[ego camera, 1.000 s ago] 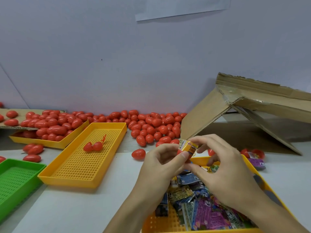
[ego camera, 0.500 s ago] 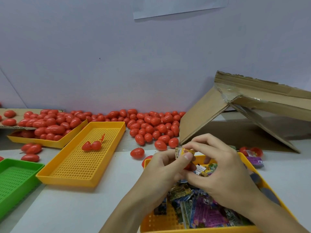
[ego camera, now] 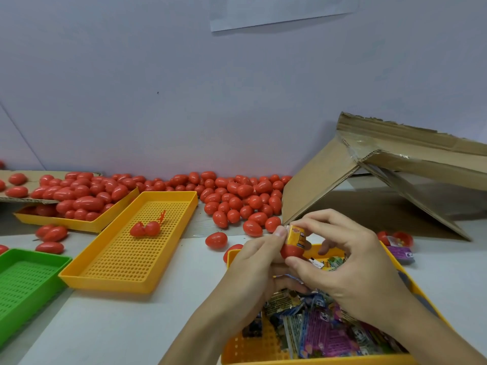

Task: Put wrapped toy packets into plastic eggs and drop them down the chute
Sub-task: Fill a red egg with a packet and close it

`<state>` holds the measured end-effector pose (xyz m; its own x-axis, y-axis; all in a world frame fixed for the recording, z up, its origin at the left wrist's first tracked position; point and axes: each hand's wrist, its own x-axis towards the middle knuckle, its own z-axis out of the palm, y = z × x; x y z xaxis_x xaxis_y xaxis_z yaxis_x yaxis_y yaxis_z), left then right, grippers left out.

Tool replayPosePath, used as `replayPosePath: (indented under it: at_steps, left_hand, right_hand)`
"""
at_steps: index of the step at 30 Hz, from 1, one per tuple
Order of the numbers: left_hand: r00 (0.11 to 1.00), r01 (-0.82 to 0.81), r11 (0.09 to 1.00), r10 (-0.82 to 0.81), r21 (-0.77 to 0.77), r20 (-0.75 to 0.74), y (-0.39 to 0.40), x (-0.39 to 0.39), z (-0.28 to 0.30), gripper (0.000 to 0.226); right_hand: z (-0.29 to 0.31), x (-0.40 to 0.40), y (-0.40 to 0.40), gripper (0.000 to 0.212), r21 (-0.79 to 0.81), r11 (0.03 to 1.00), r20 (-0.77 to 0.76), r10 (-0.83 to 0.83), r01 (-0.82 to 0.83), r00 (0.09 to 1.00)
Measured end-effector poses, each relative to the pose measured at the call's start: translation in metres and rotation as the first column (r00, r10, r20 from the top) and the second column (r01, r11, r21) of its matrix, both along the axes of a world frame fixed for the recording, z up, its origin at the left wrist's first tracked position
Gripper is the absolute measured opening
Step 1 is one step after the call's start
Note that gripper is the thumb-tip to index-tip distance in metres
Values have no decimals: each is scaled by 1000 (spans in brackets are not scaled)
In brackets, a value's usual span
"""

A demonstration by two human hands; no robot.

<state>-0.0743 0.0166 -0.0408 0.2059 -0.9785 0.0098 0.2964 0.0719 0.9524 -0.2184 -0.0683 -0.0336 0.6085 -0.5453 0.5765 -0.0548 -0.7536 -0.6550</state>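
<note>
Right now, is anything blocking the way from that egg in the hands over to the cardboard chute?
Nothing visible does. Both hands, left and right, hold the egg half with the packet sticking out. The cardboard chute opens just behind them; only loose eggs lie to its left.

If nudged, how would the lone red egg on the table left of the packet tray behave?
The lone red egg would probably roll: it is rounded, lying on its side on the smooth table. Its glossy shell looks slippery. It likely rolls in a curve, since one end is narrower.
</note>
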Motion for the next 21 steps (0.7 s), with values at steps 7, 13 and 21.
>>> replayPosePath:
  at_steps: [7,13,21]
  left_hand:
    - [999,7,1000,-7,0,31,0,0,1,44]
    - [999,-3,1000,3,7,50,0,1,-1,48]
    - [984,27,999,-31,26,178,1,-1,-1,43]
  right_hand:
    - [-1,0,2,41,52,998,29,45,-46,999]
    - [-4,1,1,48,78,997,12,15,-16,1000]
    - [-5,0,-1,43,57,996,-52,69,-66,996]
